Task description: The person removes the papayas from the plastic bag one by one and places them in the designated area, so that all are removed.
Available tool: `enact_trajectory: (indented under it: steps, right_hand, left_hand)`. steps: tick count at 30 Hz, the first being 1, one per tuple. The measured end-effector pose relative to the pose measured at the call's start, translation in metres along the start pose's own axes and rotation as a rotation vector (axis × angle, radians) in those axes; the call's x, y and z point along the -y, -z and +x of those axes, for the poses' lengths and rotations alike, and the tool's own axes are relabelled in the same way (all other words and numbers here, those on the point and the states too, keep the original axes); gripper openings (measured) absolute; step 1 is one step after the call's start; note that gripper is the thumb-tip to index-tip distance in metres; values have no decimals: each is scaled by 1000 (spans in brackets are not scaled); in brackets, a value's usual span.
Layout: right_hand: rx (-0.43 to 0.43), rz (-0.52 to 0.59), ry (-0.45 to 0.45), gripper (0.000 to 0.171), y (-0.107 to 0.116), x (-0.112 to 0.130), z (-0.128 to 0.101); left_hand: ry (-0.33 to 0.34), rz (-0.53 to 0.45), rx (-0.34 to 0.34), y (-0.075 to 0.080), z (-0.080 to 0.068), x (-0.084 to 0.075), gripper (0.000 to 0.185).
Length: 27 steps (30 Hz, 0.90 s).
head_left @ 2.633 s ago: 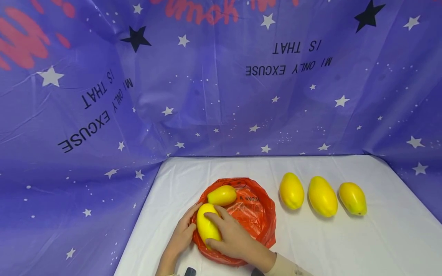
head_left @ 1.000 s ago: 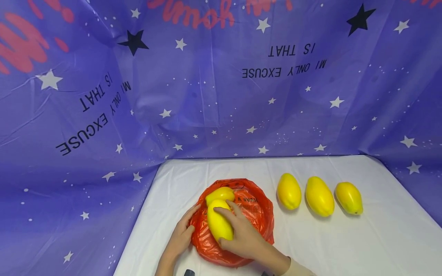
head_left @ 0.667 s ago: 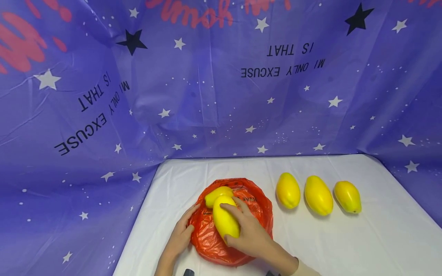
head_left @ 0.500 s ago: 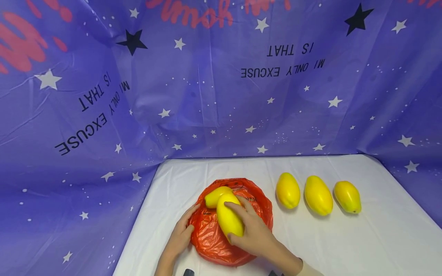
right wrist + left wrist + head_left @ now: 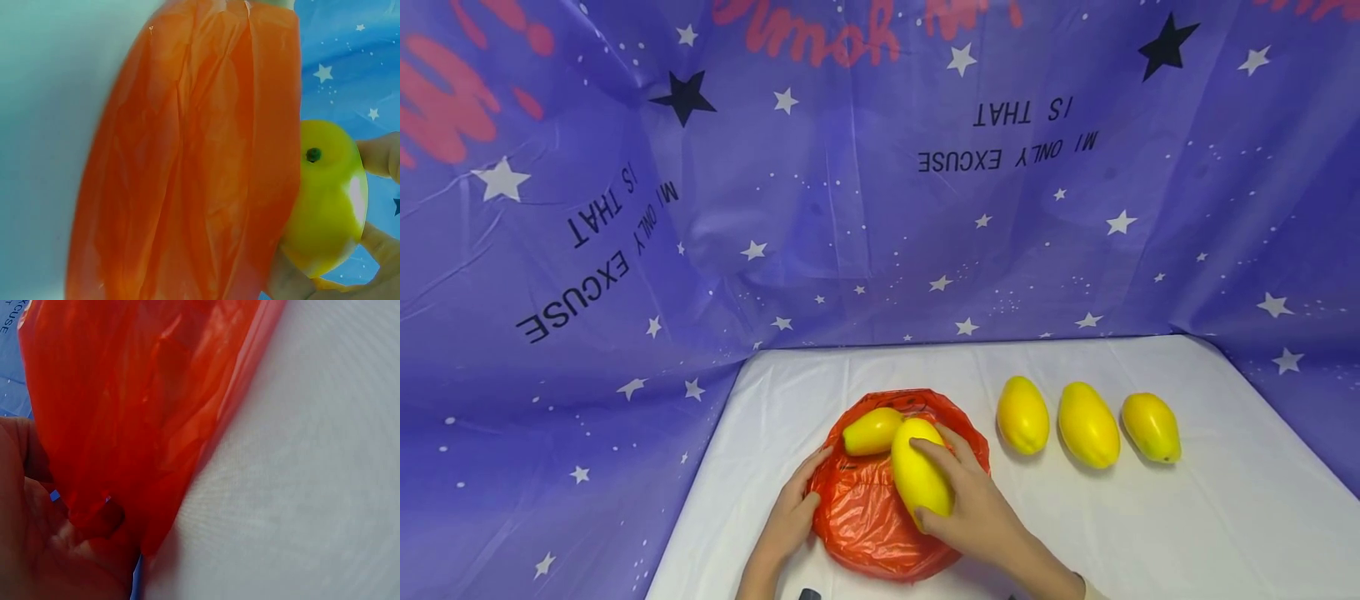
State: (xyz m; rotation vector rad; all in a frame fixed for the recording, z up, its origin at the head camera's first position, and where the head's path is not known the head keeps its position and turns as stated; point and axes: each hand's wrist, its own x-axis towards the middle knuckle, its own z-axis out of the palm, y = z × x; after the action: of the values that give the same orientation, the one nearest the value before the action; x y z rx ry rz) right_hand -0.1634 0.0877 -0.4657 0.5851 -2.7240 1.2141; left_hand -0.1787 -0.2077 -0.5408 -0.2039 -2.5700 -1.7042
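Fruit [image 5: 921,468], which the right hand [image 5: 976,507] is clasping, is now moving rightward past the smaller fruit [image 5: 872,431] in the red bag [image 5: 868,529] at lower centre, seemingly being repositioned, while the left hand [image 5: 787,512] is touching the bag's left edge, its grip uncertain.

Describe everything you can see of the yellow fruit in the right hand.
The yellow fruit is a plump, elongated oval, its skin smooth and glossy, with a small dark green stem nub at one end. It is tilted, within the right part of the red plastic bag's opening as the head view shows it. The right hand grips it; whether it touches the bag is unclear.
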Motion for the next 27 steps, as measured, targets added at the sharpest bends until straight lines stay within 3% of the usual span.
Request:
enact_trajectory:
  steps: [27]
  right_hand:
    - [-126,-40,-30,91,41,-21,-28]
  left_hand:
    - [-3,-3,4,0,0,2,72]
